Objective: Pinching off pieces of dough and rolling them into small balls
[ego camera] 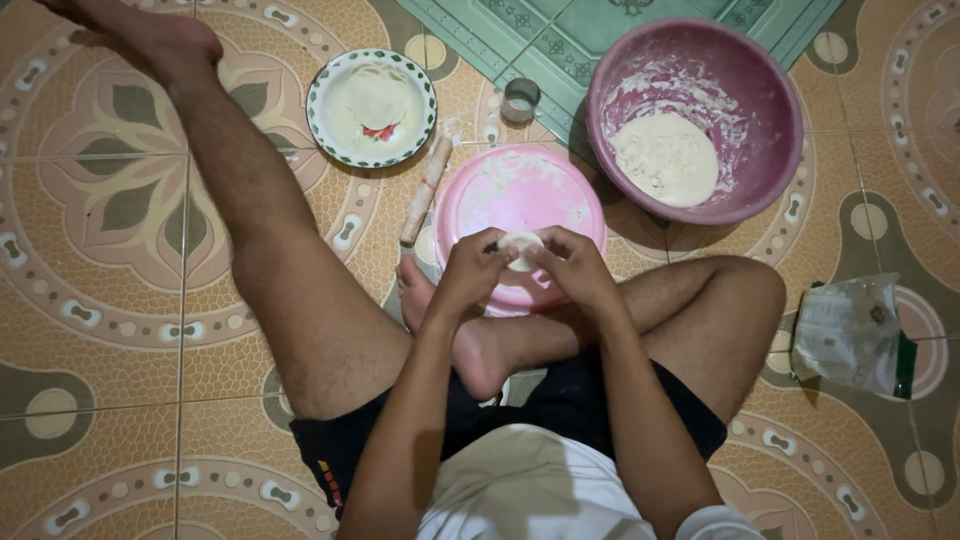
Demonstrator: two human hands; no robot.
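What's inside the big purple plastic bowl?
The purple plastic bowl holds a round mound of pale dough, with floury smears on its wall. The bottom beneath the dough is covered.

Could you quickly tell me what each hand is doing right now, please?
Left hand: closed on the dough piece.
Right hand: closed on the same dough piece.

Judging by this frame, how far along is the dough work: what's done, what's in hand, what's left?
Done: flattened dough rounds lie on the patterned plate, and the pink board is dusted with flour beside the rolling pin. In hand: the left hand and right hand pinch one small dough piece between them. Left: a big lump of dough sits in the purple bowl, so probably much remains.
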